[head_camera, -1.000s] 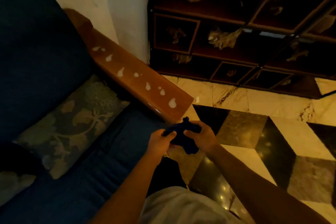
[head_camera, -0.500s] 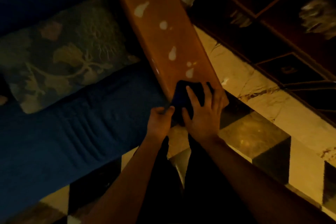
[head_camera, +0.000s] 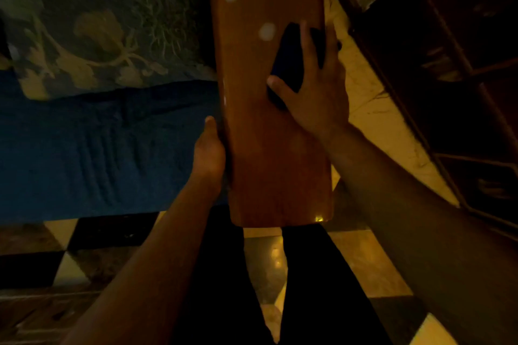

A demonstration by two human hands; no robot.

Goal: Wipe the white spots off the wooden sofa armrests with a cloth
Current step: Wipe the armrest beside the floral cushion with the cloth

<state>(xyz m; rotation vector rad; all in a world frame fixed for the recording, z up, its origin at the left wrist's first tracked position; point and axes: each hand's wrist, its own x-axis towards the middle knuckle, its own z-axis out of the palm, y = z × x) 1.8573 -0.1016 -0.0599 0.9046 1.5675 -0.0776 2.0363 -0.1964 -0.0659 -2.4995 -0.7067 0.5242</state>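
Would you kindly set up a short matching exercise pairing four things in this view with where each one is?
Things:
1. cloth
2. left hand
3. round white spot
4. patterned cushion

Places:
A. on the blue sofa seat
B. under the right hand
C. at the armrest's seat-side edge
D. beside the cloth, on bare wood

Pairs: 1-B, 2-C, 3-D, 4-A

Two white spots (head_camera: 266, 31), one cloth (head_camera: 288, 61), one armrest (head_camera: 274, 148), one cushion (head_camera: 98, 31), two hands.
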